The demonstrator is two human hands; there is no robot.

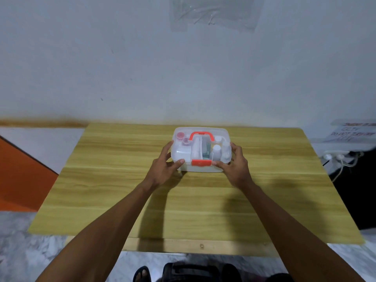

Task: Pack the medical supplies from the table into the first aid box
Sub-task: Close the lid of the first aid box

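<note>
A light wooden table pushed up against a pale, scuffed wall, marble-look floor below, and an orange panel off to the left. Clear plastic sheet taped high on the wall; on the right, a paper notice and a white power strip with cables. Centre stage near the table's far edge: the first aid box, translucent lid down, orange handle flat on top, orange latch at the front, bottles and supplies visible inside. The left hand cups the box's left front corner, fingers spread against it; the right hand presses the right side, thumb beside the latch. Nothing lies loose on the tabletop.
</note>
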